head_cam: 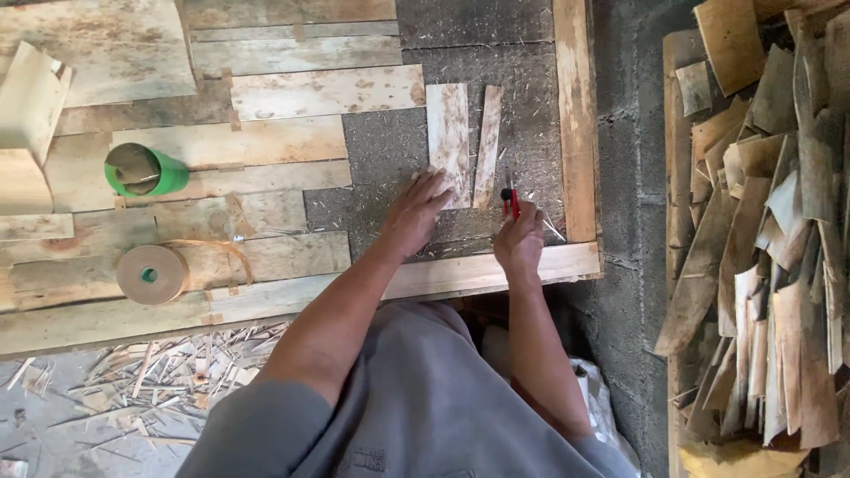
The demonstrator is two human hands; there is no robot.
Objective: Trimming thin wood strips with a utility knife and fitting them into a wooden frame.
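workbench (580, 133): big wooden board top with a raised plank rim; dark gritty mat in the middle, pale veneer sheets patched across its left part.
scrap pile (761, 248): heap of thin wood offcuts stacked right of the bench, past a grey block wall; too many to count.
floor litter (168, 363): splinters and trimmings under the bench's near edge, uncounted.
veneer strips: two on the dark mat, side by side, nearly touching; wide strip (448, 133) on the left, narrow strip (488, 146) on the right, tilted slightly.
tape rolls: two; green roll (146, 170) lying on its side, brown roll (150, 274) flat, with a loose tail curling off to the right.
left hand (416, 212): flat and spread, palm down, fingertips on the lower end of the wide strip, pinning it; grips nothing.
right hand (521, 241): closed around a red-handled knife (512, 202), tip pointing up toward the bottom of the narrow strip, just beside it.
knives: one.
hands: two, both the same person's.
step, my read: trimming or squaring the strips; looks like lining up a cut, blade not clearly in the wood yet.
next move needs, my read: steady hold-down from the left hand, fingers kept off the cut line, blade drawn straight along the strip edge; thin veneer probably splits if twisted.
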